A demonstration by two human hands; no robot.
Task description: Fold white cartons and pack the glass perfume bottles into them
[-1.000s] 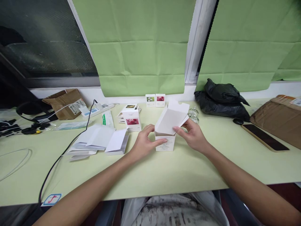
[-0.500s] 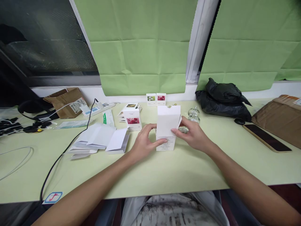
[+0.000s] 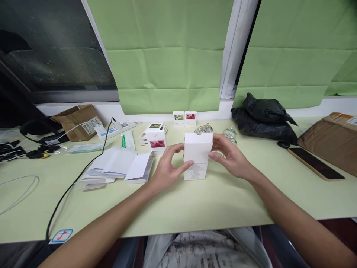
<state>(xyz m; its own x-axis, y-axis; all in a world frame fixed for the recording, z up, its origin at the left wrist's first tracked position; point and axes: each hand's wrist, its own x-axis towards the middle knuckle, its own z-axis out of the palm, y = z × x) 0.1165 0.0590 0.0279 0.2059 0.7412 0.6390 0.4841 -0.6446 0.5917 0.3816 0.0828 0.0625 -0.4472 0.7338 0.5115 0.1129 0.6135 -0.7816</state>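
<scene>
The white carton is standing upright mid-way across the pale green table. Bare tabletop is lying open toward the near edge, with a pile of flat cartons sitting to the left and glass bottles just behind. Both forearms are reaching in from the near edge, and the left hand and right hand are flanking the carton, fingers half curled and fingertips pressing its two sides, gripping it between them.

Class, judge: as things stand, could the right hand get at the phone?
Probably yes: only bare table lies between the right hand and the phone, though that hand grips the box and would have to let go.
</scene>
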